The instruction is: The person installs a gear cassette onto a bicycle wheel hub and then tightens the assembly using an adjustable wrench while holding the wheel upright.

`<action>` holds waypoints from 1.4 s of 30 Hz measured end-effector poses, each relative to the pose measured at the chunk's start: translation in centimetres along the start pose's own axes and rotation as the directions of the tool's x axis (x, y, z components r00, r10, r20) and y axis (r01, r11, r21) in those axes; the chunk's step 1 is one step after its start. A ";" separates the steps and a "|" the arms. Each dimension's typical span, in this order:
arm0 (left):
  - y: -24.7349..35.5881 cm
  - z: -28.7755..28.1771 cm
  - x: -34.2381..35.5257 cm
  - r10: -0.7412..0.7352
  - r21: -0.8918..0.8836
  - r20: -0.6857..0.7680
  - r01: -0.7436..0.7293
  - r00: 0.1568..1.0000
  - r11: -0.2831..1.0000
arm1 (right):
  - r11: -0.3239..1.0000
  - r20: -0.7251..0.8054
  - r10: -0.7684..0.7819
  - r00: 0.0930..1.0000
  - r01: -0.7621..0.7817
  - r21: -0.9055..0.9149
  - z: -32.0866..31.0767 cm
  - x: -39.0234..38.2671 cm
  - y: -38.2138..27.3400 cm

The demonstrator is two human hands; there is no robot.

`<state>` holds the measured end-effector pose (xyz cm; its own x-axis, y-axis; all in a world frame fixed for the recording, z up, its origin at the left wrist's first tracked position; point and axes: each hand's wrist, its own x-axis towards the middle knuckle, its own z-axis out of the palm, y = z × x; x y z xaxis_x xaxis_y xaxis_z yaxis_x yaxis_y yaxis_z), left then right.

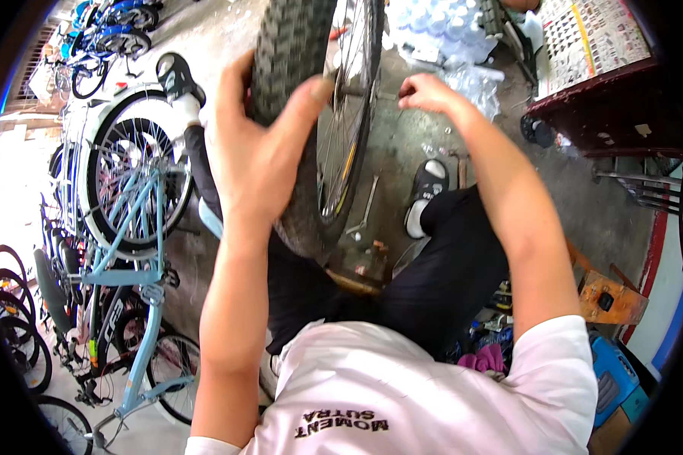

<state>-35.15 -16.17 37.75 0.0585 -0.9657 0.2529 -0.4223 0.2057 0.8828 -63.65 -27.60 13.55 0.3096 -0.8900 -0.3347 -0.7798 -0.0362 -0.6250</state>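
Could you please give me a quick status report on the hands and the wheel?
Left hand gripping knobby tyre of upright wheel. Right hand pinched at the hub side, contents unclear. Wrench on floor below, clear of both.

The tyre (292, 45) is knobbly matt black rubber; the spokes (347, 114) are shiny metal, the floor (402, 152) rough, probably concrete, the trousers (448, 273) black cloth.
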 end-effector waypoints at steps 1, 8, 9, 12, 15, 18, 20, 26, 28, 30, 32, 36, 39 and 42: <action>-0.4 0.1 0.5 0.027 0.013 -0.001 -0.027 1.000 1.000 | 1.000 0.009 0.017 1.000 -0.017 0.008 -0.1 -0.4 0.8; 0.2 -1.4 4.1 0.025 0.049 0.063 -0.028 0.998 0.998 | 0.994 0.022 0.003 1.000 -0.005 0.113 -1.5 -1.5 1.4; 0.3 -0.6 3.8 0.075 -0.022 0.010 -0.075 0.997 0.997 | 0.992 0.041 0.006 0.999 -0.011 0.123 -1.9 -1.7 1.6; 0.6 -0.3 4.9 0.109 -0.068 0.042 -0.106 0.993 0.992 | 0.982 0.013 -0.016 1.000 0.013 0.187 -2.3 -2.4 2.2; -0.7 -1.8 7.3 0.056 0.061 0.055 -0.059 0.997 0.996 | 0.973 0.011 -0.029 1.000 0.026 0.231 -2.5 -2.7 1.4; 0.7 -1.3 6.7 0.044 0.082 0.067 -0.050 0.997 0.995 | 0.971 0.007 0.014 1.000 -0.016 0.240 -2.6 -3.1 2.0; 0.7 -1.4 6.9 0.072 0.095 0.079 -0.079 0.994 0.992 | 0.971 0.018 0.000 1.000 -0.004 0.240 -2.7 -3.2 1.4; -0.7 -1.7 8.0 0.146 0.362 0.012 -0.141 0.989 0.921 | 0.981 0.068 0.009 0.998 -0.022 0.193 -3.1 -2.3 1.1; -1.3 -2.3 7.2 0.176 0.431 0.022 -0.168 0.984 0.887 | 0.986 0.087 -0.010 0.996 -0.005 0.169 -2.8 -1.6 1.1; -0.6 -1.8 5.9 0.120 0.209 0.039 -0.125 0.992 0.970 | 0.975 0.050 -0.013 0.999 0.002 0.221 -2.4 -1.5 1.5; -1.3 -2.2 6.6 0.200 0.329 0.098 -0.221 0.975 0.918 | 0.979 0.038 0.010 0.999 -0.017 0.202 -2.0 -1.2 1.6; -2.7 -2.4 4.7 0.148 0.242 0.035 -0.152 0.988 0.958 | 0.991 0.005 0.014 1.000 -0.015 0.135 -1.9 -1.0 1.4; -1.2 -2.6 2.8 0.043 0.202 0.009 -0.044 0.999 0.978 | 0.993 0.025 0.054 0.998 -0.056 0.100 -1.9 -0.9 -0.5; -0.6 -1.8 2.7 0.071 0.192 0.021 -0.074 0.997 0.979 | 0.999 -0.013 0.036 0.999 -0.036 0.023 -2.3 -0.7 0.0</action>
<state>-33.10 -18.62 38.66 0.0094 -0.9517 0.3069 -0.5910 0.2423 0.7694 -65.11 -28.00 15.45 0.2745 -0.8964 -0.3480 -0.7778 0.0059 -0.6285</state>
